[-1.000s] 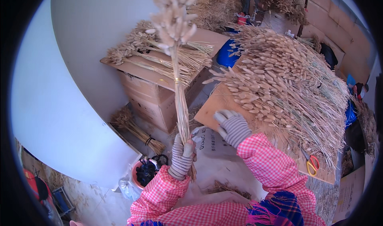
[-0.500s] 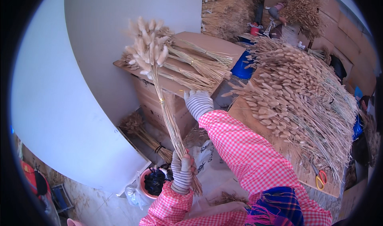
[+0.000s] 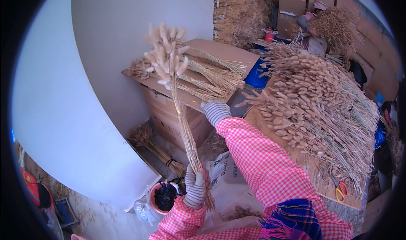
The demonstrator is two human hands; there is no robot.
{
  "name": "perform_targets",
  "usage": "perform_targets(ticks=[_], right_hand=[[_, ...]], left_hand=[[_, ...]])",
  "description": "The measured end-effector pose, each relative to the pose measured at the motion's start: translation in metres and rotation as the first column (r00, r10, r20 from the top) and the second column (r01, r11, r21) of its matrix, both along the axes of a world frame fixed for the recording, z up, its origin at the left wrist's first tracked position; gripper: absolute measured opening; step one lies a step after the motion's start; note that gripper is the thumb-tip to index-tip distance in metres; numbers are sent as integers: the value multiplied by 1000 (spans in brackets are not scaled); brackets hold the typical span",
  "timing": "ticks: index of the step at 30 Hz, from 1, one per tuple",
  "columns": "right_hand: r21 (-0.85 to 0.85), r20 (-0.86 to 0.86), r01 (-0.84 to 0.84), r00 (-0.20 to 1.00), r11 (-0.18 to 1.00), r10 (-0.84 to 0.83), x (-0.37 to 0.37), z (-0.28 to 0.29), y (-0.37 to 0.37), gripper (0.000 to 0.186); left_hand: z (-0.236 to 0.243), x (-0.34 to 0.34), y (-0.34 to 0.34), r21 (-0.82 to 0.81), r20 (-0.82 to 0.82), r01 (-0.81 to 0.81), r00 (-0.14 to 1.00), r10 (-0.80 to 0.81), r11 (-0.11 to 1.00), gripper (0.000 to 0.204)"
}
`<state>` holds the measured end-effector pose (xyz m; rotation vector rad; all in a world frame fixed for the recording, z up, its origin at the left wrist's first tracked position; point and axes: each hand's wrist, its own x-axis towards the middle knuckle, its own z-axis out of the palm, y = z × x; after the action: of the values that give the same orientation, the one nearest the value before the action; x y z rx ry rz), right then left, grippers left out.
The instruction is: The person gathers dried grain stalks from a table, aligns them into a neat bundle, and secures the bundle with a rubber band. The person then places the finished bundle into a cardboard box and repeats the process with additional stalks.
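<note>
My left hand [image 3: 196, 187], in a grey-and-white striped glove with bare fingertips, is wrapped round the lower stems of a bunch of dried bunny-tail grass [image 3: 186, 130]. The bunch stands tilted, fluffy heads up, with a gold tie [image 3: 179, 112] round mid-stem. My right hand [image 3: 216, 111], gloved alike, is at the near edge of a cardboard-topped box [image 3: 169, 115]. Its fingers are drawn together, and what they pinch, if anything, is hidden. A small yellow tie [image 3: 194, 101] lies on the cardboard just left of the fingertips. Several tied bunches [image 3: 211, 75] lie behind it.
A large heap of loose bunny-tail grass [image 3: 313, 100] covers the board at right, with orange-handled scissors [image 3: 340, 191] at its near edge. A pink bucket of black things [image 3: 158, 200] and a tied bunch [image 3: 158, 151] are at lower left. A co-worker [image 3: 313, 28] handles grass at the back.
The view has shifted slightly. My left hand has carried the bunch a little to the right. My right hand has drawn slightly right, away from the yellow tie. The co-worker has moved.
</note>
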<state>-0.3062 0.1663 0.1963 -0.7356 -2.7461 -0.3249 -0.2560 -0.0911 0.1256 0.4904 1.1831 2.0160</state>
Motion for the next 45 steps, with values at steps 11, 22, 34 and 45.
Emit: perform_targets(ticks=[11,22,34,45], right_hand=[[226,-135,-45,988,973,77,1,-16,-12,35],[220,-36,-35,998,975,44,-3,-9,-6,19],[-542,-498,-359,865,760,54,134,-42,-86,17],[-746,-654,-564,517,355,-552,228,-69,-95,15]], left_hand=[[-11,-10,-4,0,50,8,999,-8,1000,25],[-15,-7,-3,-6,16,23,1000,-23,1000,27],[-10,11,6,16,56,411,910,-412,911,33],[-24,76,30,-33,-147,605,785,-602,796,35]])
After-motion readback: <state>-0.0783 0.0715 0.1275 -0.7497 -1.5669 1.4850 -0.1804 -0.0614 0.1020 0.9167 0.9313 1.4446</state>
